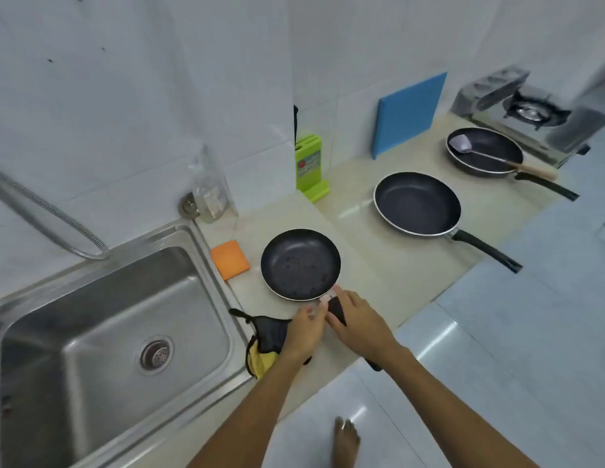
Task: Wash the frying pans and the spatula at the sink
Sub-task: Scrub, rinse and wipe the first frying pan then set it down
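Right hand point(357, 320) was curled round the handle point(336, 310) of the small pan point(300, 263), judged light and rigid; left hand's point(306, 331) grip was unclear.

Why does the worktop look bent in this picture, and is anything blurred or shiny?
Head view: the wide-angle lens bows the worktop and the wall tiles, most toward the edges; the gas stove at far right is smeared, while the small frying pan near the middle is sharp; soft, even light leaves faint shadows, with pale glare on the floor tiles and the sink.
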